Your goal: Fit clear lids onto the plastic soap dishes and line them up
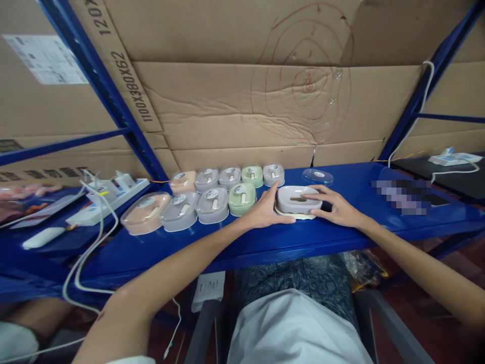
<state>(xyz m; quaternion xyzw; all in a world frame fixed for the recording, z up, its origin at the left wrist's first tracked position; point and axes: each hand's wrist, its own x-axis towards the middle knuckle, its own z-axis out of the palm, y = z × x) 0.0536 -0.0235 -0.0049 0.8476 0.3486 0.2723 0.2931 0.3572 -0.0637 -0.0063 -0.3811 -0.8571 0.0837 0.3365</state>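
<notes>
Your left hand [265, 211] and right hand [335, 206] bracket a pale grey oval box [298, 199] on the blue shelf [212, 242], just right of centre and a little nearer you than the far row of boxes. The box is shallow, with rounded ends and a smooth matte shell; its top stands open, showing a recessed interior with a darker slot inside. A cream-coloured rim or pad [293, 215] peeks from under its near edge. Its long axis runs left to right, roughly parallel to the shelf's front edge, and it sits flat, opening upward.

Your left hand is spread fairly wide, thumb along the box's near left corner and fingers rising against its left end. Your right hand lies flat and loose, fingers stretched over the right end and rim; neither hand lifts the box.

A clear lid with a white sticker [317, 176] rests just beyond the box, apart from it. To the left, two rows of closed boxes [212, 204] in peach, grey and green sit side by side. A white power strip [109, 194] and cables lie at far left, against cardboard sheets [242, 101].
</notes>
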